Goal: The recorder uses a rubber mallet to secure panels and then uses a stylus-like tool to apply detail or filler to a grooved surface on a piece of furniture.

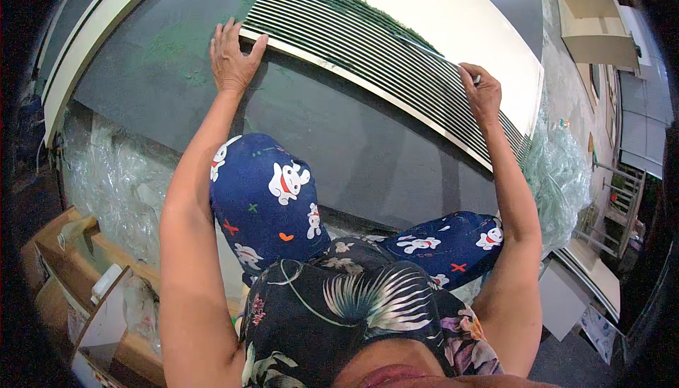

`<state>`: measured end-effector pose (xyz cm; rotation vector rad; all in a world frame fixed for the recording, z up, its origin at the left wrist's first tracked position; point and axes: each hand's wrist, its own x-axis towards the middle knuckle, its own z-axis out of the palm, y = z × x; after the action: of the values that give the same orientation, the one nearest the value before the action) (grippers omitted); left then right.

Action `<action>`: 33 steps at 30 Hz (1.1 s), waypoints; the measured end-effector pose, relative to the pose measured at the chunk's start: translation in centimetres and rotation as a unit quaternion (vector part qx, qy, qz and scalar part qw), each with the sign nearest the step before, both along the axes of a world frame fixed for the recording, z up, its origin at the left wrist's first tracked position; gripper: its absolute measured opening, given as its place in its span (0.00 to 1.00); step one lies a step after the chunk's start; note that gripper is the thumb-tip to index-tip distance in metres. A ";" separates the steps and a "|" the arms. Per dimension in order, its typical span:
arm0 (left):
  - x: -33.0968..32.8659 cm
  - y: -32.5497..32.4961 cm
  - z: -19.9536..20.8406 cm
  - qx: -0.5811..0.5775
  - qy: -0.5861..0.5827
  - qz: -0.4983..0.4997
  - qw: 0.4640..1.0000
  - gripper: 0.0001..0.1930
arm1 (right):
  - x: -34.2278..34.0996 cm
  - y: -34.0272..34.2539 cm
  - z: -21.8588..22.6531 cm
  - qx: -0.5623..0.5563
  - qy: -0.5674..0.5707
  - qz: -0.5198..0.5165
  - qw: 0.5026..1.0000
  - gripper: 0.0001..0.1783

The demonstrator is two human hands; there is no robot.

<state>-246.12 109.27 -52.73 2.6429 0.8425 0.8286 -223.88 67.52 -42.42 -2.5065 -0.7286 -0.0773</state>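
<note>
A flat panel of narrow black and white stripes (368, 52) lies slanted before me, with a pale border on its near side. Dark green fuzzy material (353, 2) covers its far left stripes and thins out toward the right. My left hand (235, 59) rests at the panel's left end, fingers spread and thumb by the near border; it holds nothing. Over the right part of the stripes, my right hand (484, 94) is closed, thumb and fingers pinched together. A small light-coloured bit shows at its fingers, too small to name.
Under the panel is a dark grey board (339, 147) with green crumbs on its left part. A plain white surface (453, 6) lies beyond the stripes. Clear plastic wrap (562, 176) bunches at the right, more at the left. A wooden box-like piece (106, 296) stands lower left.
</note>
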 end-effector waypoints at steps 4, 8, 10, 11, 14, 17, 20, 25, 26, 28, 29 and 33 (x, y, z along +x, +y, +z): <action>-0.2 0.1 0.2 0.004 -0.004 0.001 1.000 0.33 | 0.2 1.4 -0.4 0.015 0.016 0.017 1.000 0.10; -0.2 -0.1 0.2 0.001 -0.010 -0.001 1.000 0.33 | -0.3 4.1 -1.0 0.024 0.041 0.018 0.999 0.11; -0.1 -0.3 0.3 -0.002 -0.007 0.002 1.000 0.33 | 0.0 5.3 -1.4 0.035 0.024 0.027 0.999 0.11; -0.1 -0.3 0.4 -0.004 -0.004 0.003 1.000 0.33 | 0.0 6.1 -1.4 0.047 0.007 0.035 0.998 0.11; -0.3 -0.1 0.4 0.003 -0.003 0.006 1.000 0.33 | -0.3 9.4 -1.7 0.033 0.007 0.047 0.998 0.11; -0.2 -0.2 0.4 0.006 -0.007 0.003 1.000 0.34 | -0.6 12.8 -2.4 0.038 -0.021 0.070 0.997 0.11; -0.2 -0.2 0.4 0.006 -0.017 0.000 1.000 0.34 | -0.9 16.5 -2.5 0.034 -0.053 0.060 0.996 0.11; -0.3 -0.4 0.7 -0.004 -0.008 0.003 1.000 0.34 | -2.2 22.1 -2.7 0.046 -0.047 0.074 0.995 0.11; -0.3 -0.3 0.7 -0.003 -0.015 0.000 1.000 0.34 | -2.6 23.4 -2.7 0.047 -0.072 0.079 0.993 0.11; -0.2 -0.4 0.7 -0.003 -0.024 -0.005 1.000 0.34 | -3.1 25.7 -2.4 0.047 -0.097 0.082 0.991 0.12; -0.2 -0.4 0.8 -0.002 -0.023 -0.004 1.000 0.33 | -3.3 26.9 -2.1 0.027 -0.096 0.085 0.991 0.11; -0.1 -0.6 0.9 -0.012 -0.016 -0.001 1.000 0.33 | -2.4 27.3 -0.7 0.031 -0.107 0.071 0.991 0.10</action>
<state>-246.26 108.63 -51.84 2.6020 0.8363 0.8517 -226.29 94.82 -43.13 -2.4029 -0.9727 -0.3163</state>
